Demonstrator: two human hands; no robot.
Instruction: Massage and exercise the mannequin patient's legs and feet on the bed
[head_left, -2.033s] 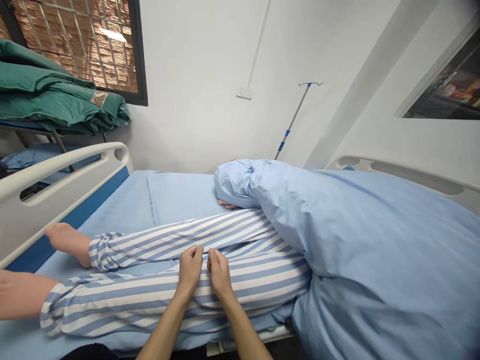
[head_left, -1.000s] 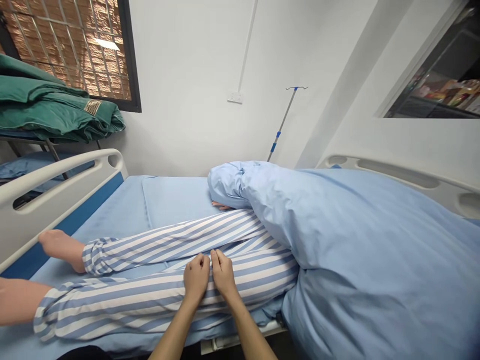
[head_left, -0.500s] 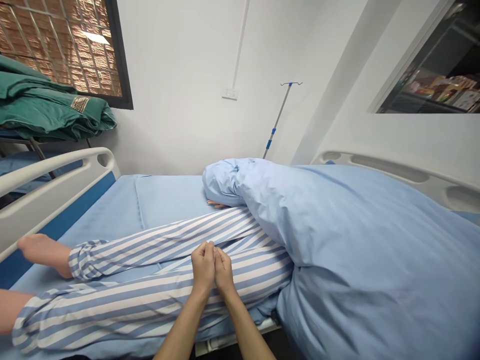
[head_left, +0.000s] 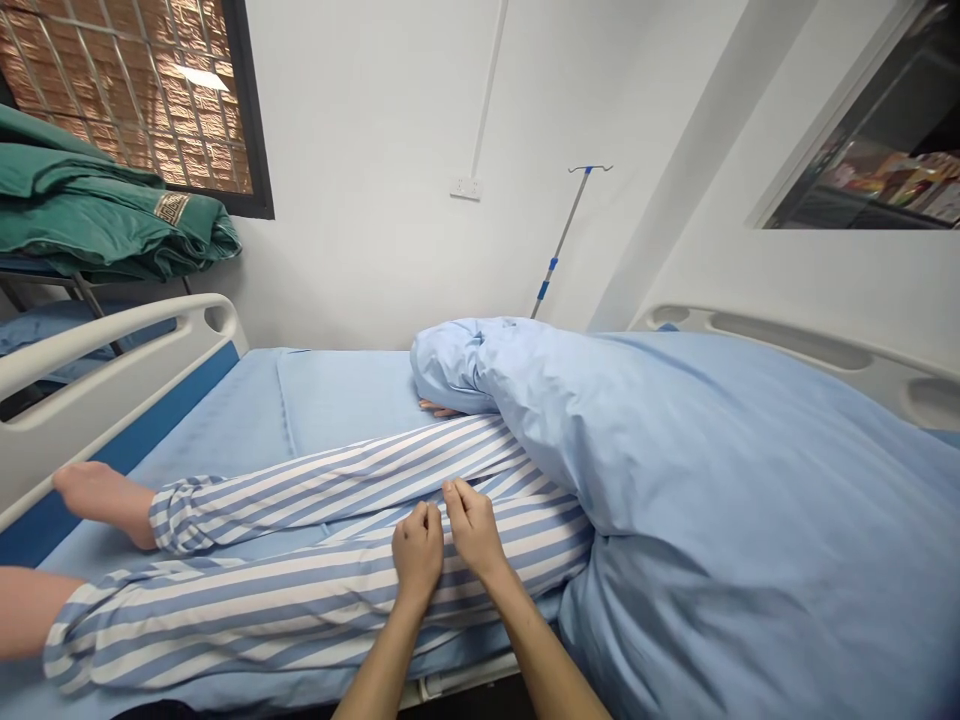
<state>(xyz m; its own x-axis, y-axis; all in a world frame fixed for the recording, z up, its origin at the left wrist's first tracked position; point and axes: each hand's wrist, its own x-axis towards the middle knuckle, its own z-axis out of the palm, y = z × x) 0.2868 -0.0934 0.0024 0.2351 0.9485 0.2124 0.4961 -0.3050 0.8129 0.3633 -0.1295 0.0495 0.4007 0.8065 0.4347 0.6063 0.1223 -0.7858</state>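
Note:
My left hand (head_left: 418, 552) and my right hand (head_left: 471, 526) rest side by side with curled fingers. They pinch the blue-and-white striped pyjama trousers (head_left: 300, 600) of a person lying on the bed. Both hands are on the thigh area, close to where the two legs meet. A bare foot (head_left: 101, 502) lies towards the left rail, and the other leg's bare end (head_left: 30, 612) reaches the left edge of the view. A light blue duvet (head_left: 712, 480) covers the body, with a hand (head_left: 437, 408) just showing beneath it.
A white bed rail with a blue panel (head_left: 97, 385) runs along the left, and another rail (head_left: 795, 345) lies behind the duvet. A light blue sheet (head_left: 345, 390) covers the mattress. Beyond stand an IV pole (head_left: 564, 235) and folded green blankets (head_left: 97, 210).
My hands, pressed together half a second ago, have moved slightly apart, with my right hand shifted to the right. The view has swung a little. The person on the bed has not visibly moved.

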